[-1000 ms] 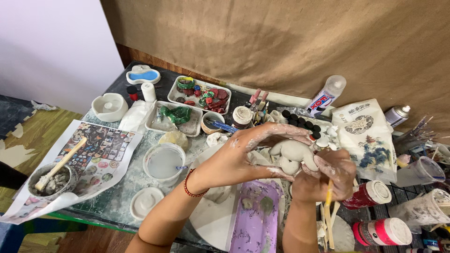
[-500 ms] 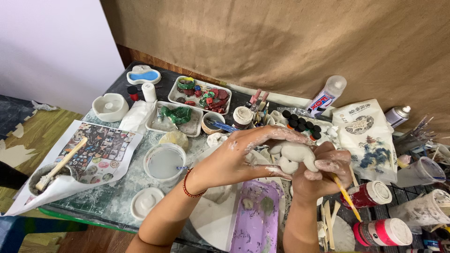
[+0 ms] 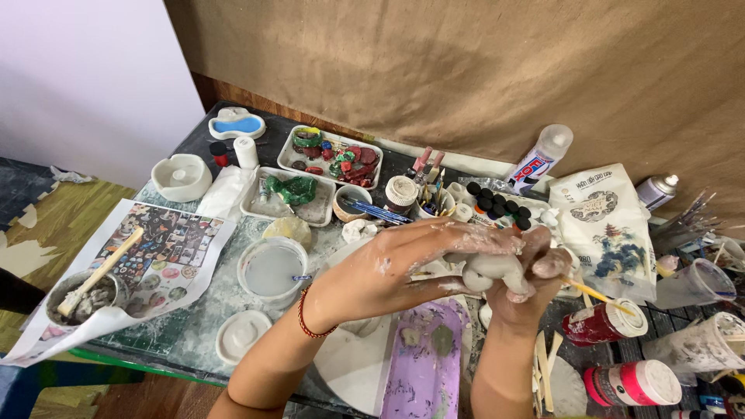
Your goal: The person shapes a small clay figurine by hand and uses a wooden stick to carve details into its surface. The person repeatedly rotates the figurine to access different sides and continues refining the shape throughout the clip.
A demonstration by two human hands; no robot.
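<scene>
While the table (image 3: 202, 310) is crammed with craft stuff, both hands are up over it working one lump of white clay (image 3: 489, 268). The left hand (image 3: 403, 264) has its fingers closed over the top of the clay, all smeared white. The right hand (image 3: 528, 279) cups it from underneath, fingers wrapped on it, with a thin yellow-handled brush (image 3: 597, 293) sticking out to the side. Right below sits a purple tray (image 3: 427, 365), and a cup of cloudy water (image 3: 272, 269) stands just left of the wrist.
</scene>
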